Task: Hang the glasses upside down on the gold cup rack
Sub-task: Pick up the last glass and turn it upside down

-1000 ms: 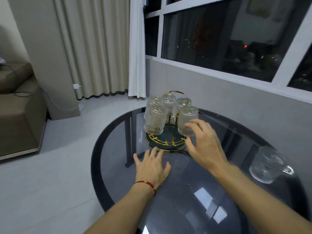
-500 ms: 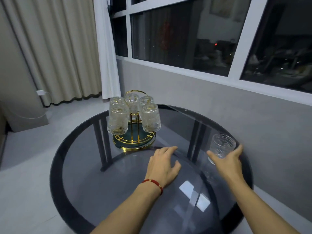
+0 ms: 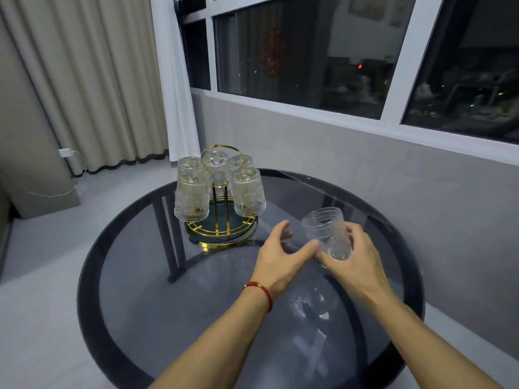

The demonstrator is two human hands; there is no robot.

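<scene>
A: Gripping the loose glass (image 3: 327, 233), is the right hand (image 3: 354, 263) lifting it off the table (image 3: 118, 282)?

B: It is closing around the lower part, mouth tilting up and toward the left hand (image 3: 279, 258), which is spreading open just beside it, thumb nearly touching the glass.

A: And the gold cup rack (image 3: 220, 220)?

B: It is standing just beyond the left hand, carrying five hung glasses (image 3: 248, 193) upside down
</scene>
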